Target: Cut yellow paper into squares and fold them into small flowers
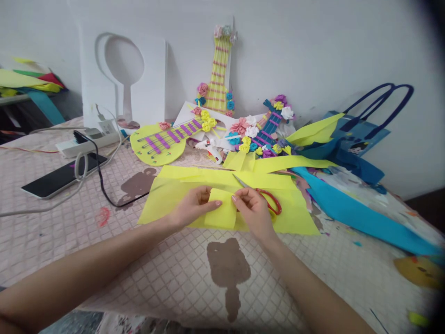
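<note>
A small rectangle of yellow crepe paper (220,214) is held up between my two hands. My left hand (194,204) pinches its left side, thumb on the near face. At the upper right corner, my right hand (253,211) grips it between thumb and fingers. Beneath both hands lies a larger yellow sheet (167,204), spread flat on the table. Scissors with red handles (273,199) rest on that sheet, partly hidden behind my right hand, with the blades pointing up and left.
Behind stand paper guitars (160,144) decorated with paper flowers, beside a white glue gun (210,150). To the left are a phone (64,175), a power strip (86,143) and cables. Blue paper strips (361,218) and a blue bag (368,134) lie right.
</note>
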The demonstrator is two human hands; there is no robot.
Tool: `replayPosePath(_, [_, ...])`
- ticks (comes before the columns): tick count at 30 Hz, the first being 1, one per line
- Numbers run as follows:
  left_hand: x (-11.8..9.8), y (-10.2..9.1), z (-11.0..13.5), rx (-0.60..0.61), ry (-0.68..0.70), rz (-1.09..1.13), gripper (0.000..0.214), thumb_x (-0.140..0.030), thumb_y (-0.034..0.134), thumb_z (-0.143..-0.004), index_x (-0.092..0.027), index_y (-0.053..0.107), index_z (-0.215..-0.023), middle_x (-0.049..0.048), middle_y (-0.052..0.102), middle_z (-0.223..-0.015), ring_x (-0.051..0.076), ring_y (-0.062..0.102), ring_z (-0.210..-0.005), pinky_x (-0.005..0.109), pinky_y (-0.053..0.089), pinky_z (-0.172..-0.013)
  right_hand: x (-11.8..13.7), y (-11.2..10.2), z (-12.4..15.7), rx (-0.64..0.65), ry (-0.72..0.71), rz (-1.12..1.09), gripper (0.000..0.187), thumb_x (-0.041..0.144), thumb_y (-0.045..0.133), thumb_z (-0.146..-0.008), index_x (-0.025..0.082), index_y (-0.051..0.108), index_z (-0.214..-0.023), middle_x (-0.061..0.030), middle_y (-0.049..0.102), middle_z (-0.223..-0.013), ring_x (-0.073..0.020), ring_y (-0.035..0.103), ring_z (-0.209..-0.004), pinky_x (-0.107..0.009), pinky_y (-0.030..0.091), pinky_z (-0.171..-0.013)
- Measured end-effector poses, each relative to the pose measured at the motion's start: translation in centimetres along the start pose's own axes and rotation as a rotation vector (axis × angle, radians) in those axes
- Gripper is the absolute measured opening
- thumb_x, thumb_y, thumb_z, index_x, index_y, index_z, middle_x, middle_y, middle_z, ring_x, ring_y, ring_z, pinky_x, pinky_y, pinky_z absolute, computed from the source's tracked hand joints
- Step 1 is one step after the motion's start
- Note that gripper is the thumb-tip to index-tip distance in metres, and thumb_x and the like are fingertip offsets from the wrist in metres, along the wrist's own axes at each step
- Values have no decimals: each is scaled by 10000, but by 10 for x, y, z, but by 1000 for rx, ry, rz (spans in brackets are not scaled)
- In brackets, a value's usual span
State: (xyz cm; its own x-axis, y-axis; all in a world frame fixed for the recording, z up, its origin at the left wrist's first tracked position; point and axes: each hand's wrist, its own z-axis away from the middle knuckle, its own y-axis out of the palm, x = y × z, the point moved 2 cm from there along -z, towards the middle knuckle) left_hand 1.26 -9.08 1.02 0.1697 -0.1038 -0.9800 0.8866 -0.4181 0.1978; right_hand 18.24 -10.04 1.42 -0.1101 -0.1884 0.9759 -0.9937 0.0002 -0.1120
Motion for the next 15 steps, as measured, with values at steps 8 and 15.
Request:
replayPosePath(8, [6, -6, 0, -11, -316, 171, 223, -276, 750, -674, -138, 682, -836, 51, 698, -801, 125, 632, -650, 201, 501, -541, -6, 1, -2, 23, 184, -331, 187, 410, 605, -786, 231, 572, -828, 14, 573, -741, -137, 551, -644, -272, 475, -592])
replayPosePath(15, [2, -3, 5, 104, -626, 462, 162, -153, 683, -753, -109, 666, -908, 18, 676, -748, 47, 592, -522, 115, 502, -505, 5, -1, -5, 242, 4, -317, 270, 341, 643, -778, 285, 579, -1034, -35, 555, -1166, -197, 518, -1076, -324, 436, -868])
